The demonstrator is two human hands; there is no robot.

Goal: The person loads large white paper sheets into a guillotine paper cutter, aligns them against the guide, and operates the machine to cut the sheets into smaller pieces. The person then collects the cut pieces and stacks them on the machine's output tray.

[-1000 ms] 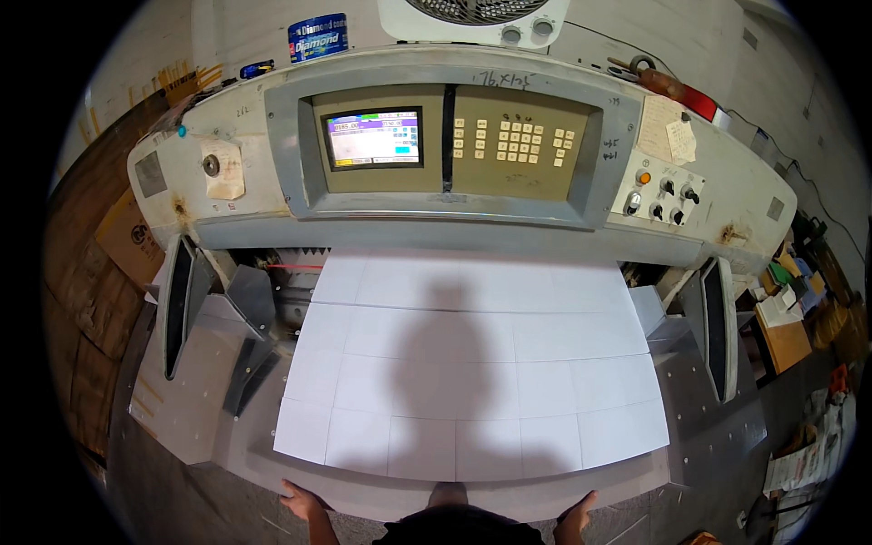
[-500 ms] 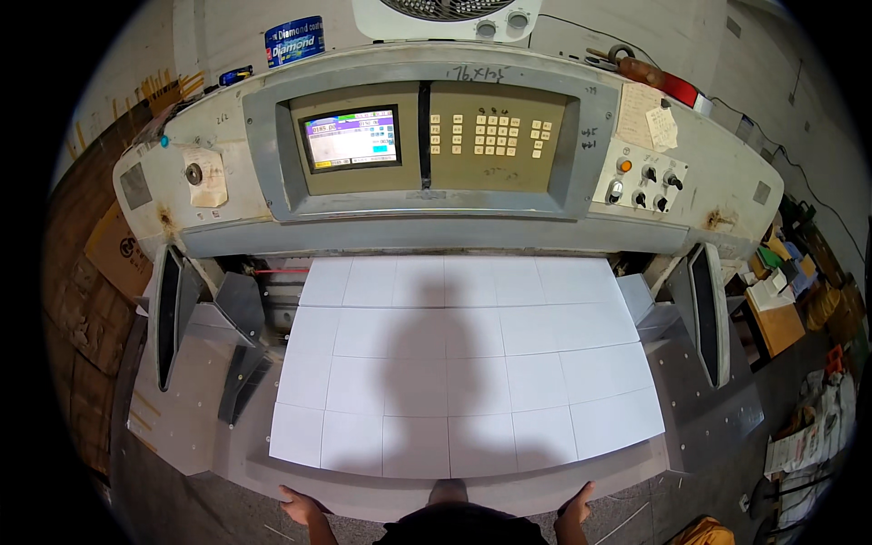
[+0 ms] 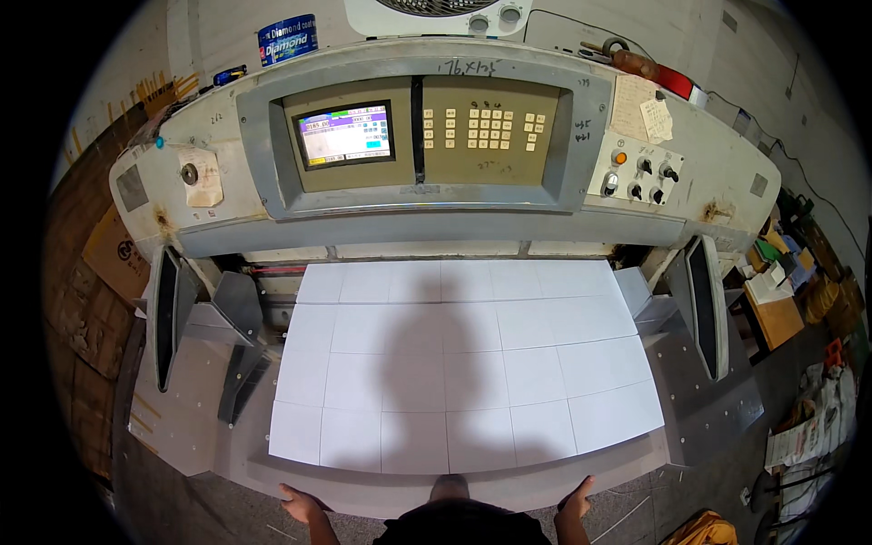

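Note:
A wide layer of white paper sheets [image 3: 536, 327], set edge to edge in a grid, lies on the grey metal table of a paper cutting machine [image 3: 418, 221]. My shadow falls across its middle. At the table's front edge [image 3: 391, 495], left of my body, is my left hand [image 3: 302, 502], its thumb pointing outward. My right hand [image 3: 575, 500] is at the same edge on the right, thumb up. The other fingers of both hands are mostly hidden at the edge, so their grip cannot be seen. Neither hand touches the paper.
Above the paper, a pale bar [image 3: 427, 249] spans under the machine's beam. A lit screen [image 3: 343, 134], keypad [image 3: 480, 129] and knobs [image 3: 646, 167] face me. Upright dark-faced guards stand at left [image 3: 166, 318] and right [image 3: 707, 309]. A blue tin [image 3: 287, 40] and a fan [image 3: 440, 11] are on top.
The pale bar now shows below the beam, and slightly less of the farthest paper row is visible. The screen's display differs. My hands stay at the front edge; the whole view has shifted slightly.

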